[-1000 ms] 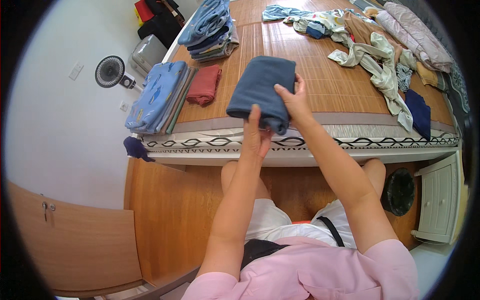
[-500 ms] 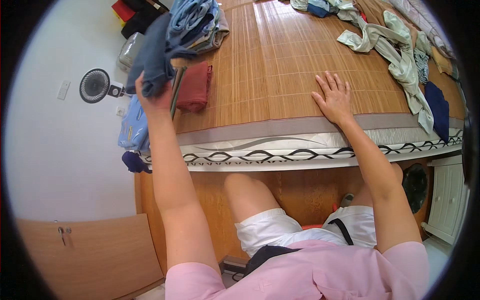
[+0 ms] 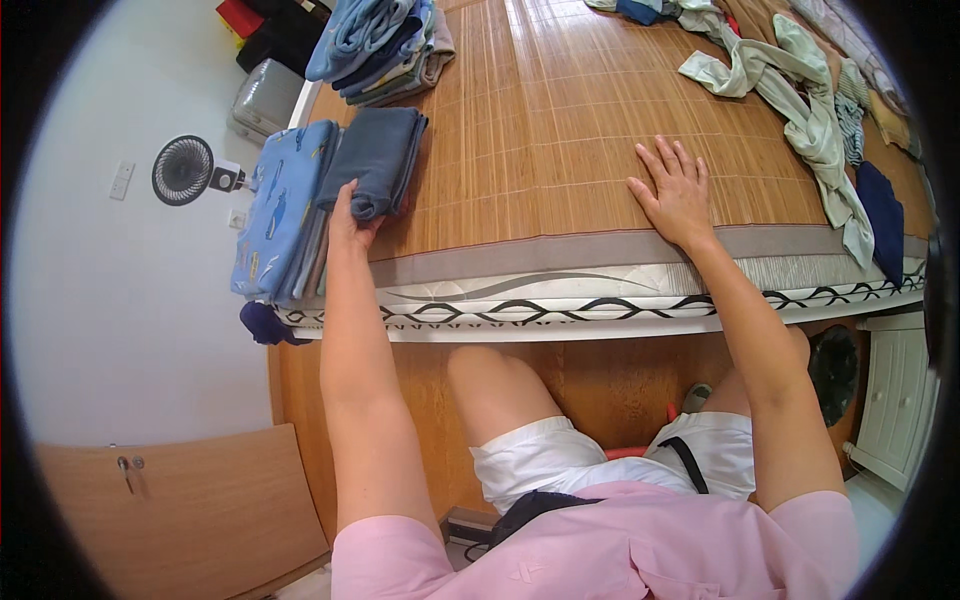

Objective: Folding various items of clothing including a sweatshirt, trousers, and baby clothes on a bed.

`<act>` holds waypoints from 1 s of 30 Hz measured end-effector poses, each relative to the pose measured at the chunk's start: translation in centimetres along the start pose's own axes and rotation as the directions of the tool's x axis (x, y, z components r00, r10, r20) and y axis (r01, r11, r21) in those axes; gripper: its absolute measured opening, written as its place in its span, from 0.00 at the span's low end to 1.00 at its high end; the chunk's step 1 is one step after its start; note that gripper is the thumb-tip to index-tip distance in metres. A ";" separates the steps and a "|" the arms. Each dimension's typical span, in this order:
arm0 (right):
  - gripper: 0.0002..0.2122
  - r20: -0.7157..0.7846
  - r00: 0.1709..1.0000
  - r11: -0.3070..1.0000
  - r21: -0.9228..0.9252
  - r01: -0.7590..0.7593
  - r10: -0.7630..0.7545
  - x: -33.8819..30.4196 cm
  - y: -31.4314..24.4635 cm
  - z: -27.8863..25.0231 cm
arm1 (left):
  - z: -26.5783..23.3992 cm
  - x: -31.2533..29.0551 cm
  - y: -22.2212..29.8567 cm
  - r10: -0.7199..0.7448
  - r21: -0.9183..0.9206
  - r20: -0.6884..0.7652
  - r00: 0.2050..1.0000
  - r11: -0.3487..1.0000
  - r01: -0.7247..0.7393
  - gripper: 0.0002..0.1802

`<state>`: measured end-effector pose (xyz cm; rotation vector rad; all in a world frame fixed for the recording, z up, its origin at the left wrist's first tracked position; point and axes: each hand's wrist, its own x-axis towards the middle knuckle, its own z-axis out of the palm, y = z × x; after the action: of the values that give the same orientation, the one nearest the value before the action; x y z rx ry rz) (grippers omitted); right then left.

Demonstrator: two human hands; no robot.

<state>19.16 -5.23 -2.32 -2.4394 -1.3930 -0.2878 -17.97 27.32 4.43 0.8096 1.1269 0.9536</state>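
My left hand [image 3: 352, 222] grips the near end of a folded dark grey-blue garment [image 3: 374, 150], thumb on top and the other fingers underneath. That garment lies level over a folded red garment, of which only a sliver shows at its right edge. To its left, touching it, is a pile of folded clothes topped by a light blue printed garment [image 3: 285, 195]. My right hand [image 3: 677, 195] rests flat on the bamboo mat [image 3: 520, 130], fingers spread, holding nothing.
Another folded stack [image 3: 385, 45] stands farther back on the left. Loose clothes, including a pale green garment [image 3: 800, 110] and a navy one [image 3: 880, 220], lie along the right side. Beyond the bed's left edge are a fan [image 3: 183, 170] and a silver suitcase [image 3: 265, 100].
My left hand has brought the dark garment down and to the right, onto the red folded one, which is now mostly covered. My right hand has stayed on the mat.
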 end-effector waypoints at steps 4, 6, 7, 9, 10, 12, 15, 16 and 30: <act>0.28 0.017 1.000 1.000 0.015 -0.001 0.001 0.0 -0.1 0.1 | 1.6 -1.6 1.7 0.508 0.594 -0.360 0.782 0.772 -0.228 0.36; 0.28 0.011 1.000 1.000 0.015 -0.005 0.005 -0.1 0.2 0.0 | 2.8 -1.8 3.0 0.907 0.941 -0.181 0.380 0.272 -0.201 0.41; 0.28 0.005 1.000 1.000 0.022 -0.002 0.002 -0.1 0.0 -0.1 | 3.5 -1.7 4.5 0.916 0.915 0.172 0.361 -0.013 -0.403 0.43; 0.27 0.016 1.000 1.000 0.030 -0.007 0.007 -0.2 0.1 0.0 | 5.5 -1.7 5.3 0.819 0.764 0.501 0.280 -0.267 -0.587 0.45; 0.27 0.021 1.000 0.999 0.035 -0.013 0.013 -0.1 0.3 -0.1 | 7.0 -1.7 4.9 0.717 0.803 0.562 0.413 -0.353 -0.481 0.43; 0.27 0.024 0.999 0.999 0.026 -0.024 0.024 0.0 0.6 -0.5 | 9.1 -0.1 3.6 0.543 0.814 0.574 0.612 -0.457 -0.358 0.40; 0.27 0.004 1.000 0.998 0.066 -0.013 0.013 0.1 -0.1 -1.4 | 6.6 4.4 1.2 0.374 0.938 0.300 0.877 -0.283 -0.200 0.43; 0.27 0.018 0.999 0.997 0.067 -0.035 0.034 0.1 0.3 -1.3 | 7.3 4.9 0.3 0.354 0.946 0.280 0.892 -0.258 -0.195 0.44; 0.29 0.125 0.990 0.980 0.179 -0.087 0.065 -0.1 0.0 -2.4 | 14.5 -6.1 -5.3 0.403 0.695 0.707 0.580 -0.547 -0.467 0.36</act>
<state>19.03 -6.17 -0.14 -2.3823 -1.3055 0.0049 -3.73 18.88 5.38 3.1290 1.2971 0.4238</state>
